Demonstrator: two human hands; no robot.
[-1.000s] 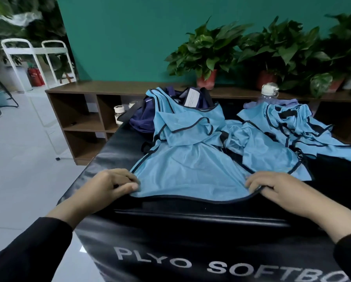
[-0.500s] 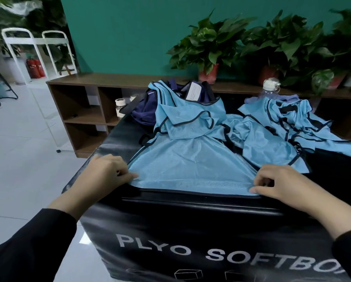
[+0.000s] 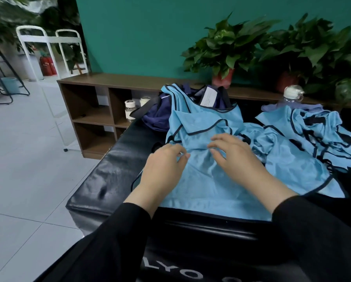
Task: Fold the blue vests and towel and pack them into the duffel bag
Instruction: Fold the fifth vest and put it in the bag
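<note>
A light blue vest with dark trim (image 3: 211,184) lies spread on a black padded box (image 3: 109,174), its top draped over a navy duffel bag (image 3: 158,117) at the back. My left hand (image 3: 166,167) sits on the vest's middle, thumb and forefinger pinching a bit of fabric. Beside it, my right hand (image 3: 233,153) rests bent fingertips on the vest just below the neckline. More blue vests (image 3: 323,135) lie crumpled to the right. A lavender cloth (image 3: 272,107) shows behind them.
A clear bottle with a white cap (image 3: 292,94) stands behind the crumpled vests. A brown cubby shelf (image 3: 93,110) with small jars runs along the teal wall, with potted plants (image 3: 223,51) on top. White tiled floor lies to the left.
Both hands have let go of the vest's near hem corners and moved forward and inward to the middle of the vest. The view has shifted closer.
</note>
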